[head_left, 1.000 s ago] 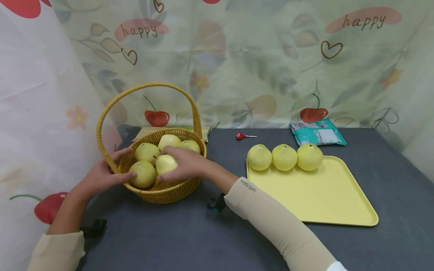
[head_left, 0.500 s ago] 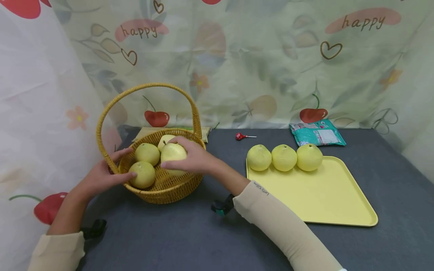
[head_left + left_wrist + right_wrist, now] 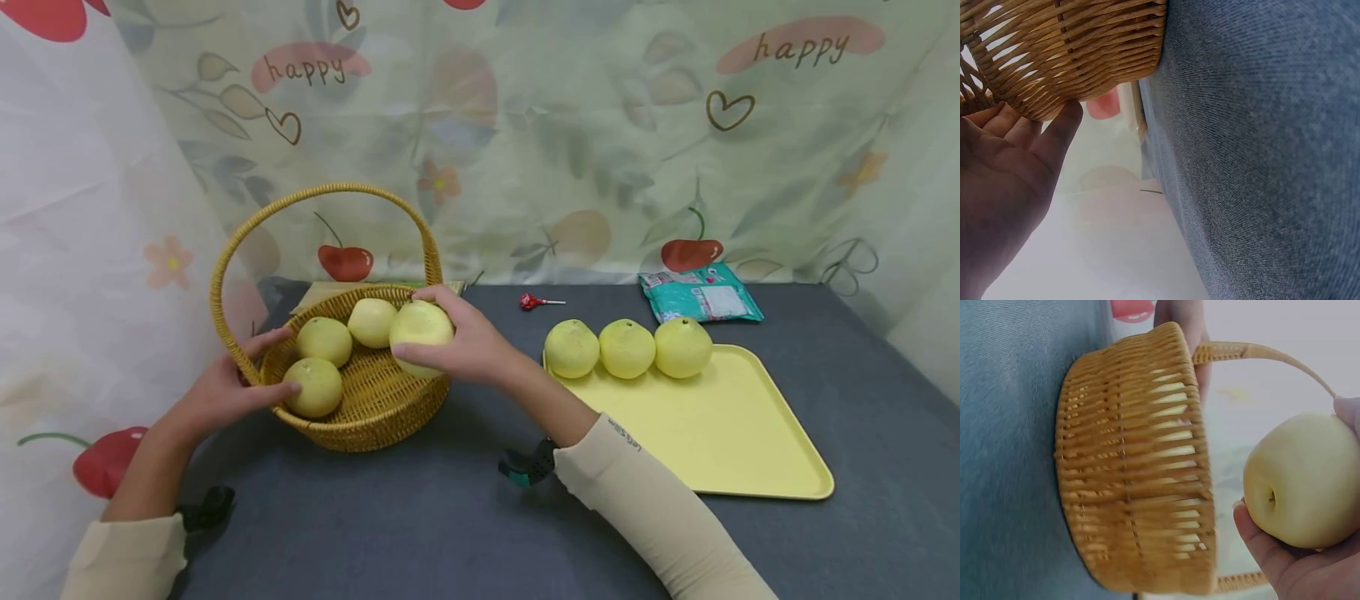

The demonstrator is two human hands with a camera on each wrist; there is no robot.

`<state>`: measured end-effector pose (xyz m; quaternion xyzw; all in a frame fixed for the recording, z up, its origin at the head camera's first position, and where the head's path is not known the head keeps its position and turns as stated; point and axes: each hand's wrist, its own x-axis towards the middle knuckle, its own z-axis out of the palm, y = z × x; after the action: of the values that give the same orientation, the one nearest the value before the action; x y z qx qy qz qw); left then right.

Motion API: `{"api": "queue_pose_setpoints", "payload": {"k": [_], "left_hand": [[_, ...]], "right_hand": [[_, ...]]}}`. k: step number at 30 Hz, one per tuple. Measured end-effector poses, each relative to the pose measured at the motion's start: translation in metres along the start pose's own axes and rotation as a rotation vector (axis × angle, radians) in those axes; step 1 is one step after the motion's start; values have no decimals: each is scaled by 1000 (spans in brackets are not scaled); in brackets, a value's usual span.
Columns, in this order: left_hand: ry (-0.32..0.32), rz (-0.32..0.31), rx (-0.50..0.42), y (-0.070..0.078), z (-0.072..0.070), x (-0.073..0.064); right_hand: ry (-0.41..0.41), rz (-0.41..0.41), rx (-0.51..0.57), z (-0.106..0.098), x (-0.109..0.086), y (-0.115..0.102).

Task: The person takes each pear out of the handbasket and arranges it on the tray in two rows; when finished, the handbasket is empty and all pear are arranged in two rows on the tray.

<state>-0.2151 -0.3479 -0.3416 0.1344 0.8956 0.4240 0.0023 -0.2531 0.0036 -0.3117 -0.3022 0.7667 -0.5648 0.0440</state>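
The right hand [image 3: 474,343] is gripping one pear [image 3: 420,335] above the rim of the basket [image 3: 360,436]. Left of that hand, three more pears [image 3: 324,342] are sitting inside, and the left hand [image 3: 234,385] is holding the basket's side. To the right hand's right, three other pears [image 3: 627,349] are resting on the yellow tray [image 3: 738,425]. The job is looking almost half done, with four pears seemingly left.

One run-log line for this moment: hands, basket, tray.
left hand: holds wicker basket; right hand: grips fruit above rim; basket: three fruits visible; yellow tray: three more fruits
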Motion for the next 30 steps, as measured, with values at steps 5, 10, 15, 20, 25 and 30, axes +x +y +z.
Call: {"api": "queue_pose_setpoints", "payload": {"k": [5,10,15,20,25,30], "left_hand": [[2,8,-5,2,0,0],[3,-4,2,2,0,-1],[0,-12,2,1,-2,-1],[-1,-14,-7,1,-2,-1],[2,-2,-7,0,0,-1],[8,4,-5,0,0,0]], "right_hand": [[37,-40,20,-20,-15,0],[67,-98,-4,-42,-29,0],[114,-133,-45,-64,-41,0],[167,-131,-75,-83,-53,1],[218,-113,-76,-102,-66,4],[296,-81,-53,-126,-79,6]]}}
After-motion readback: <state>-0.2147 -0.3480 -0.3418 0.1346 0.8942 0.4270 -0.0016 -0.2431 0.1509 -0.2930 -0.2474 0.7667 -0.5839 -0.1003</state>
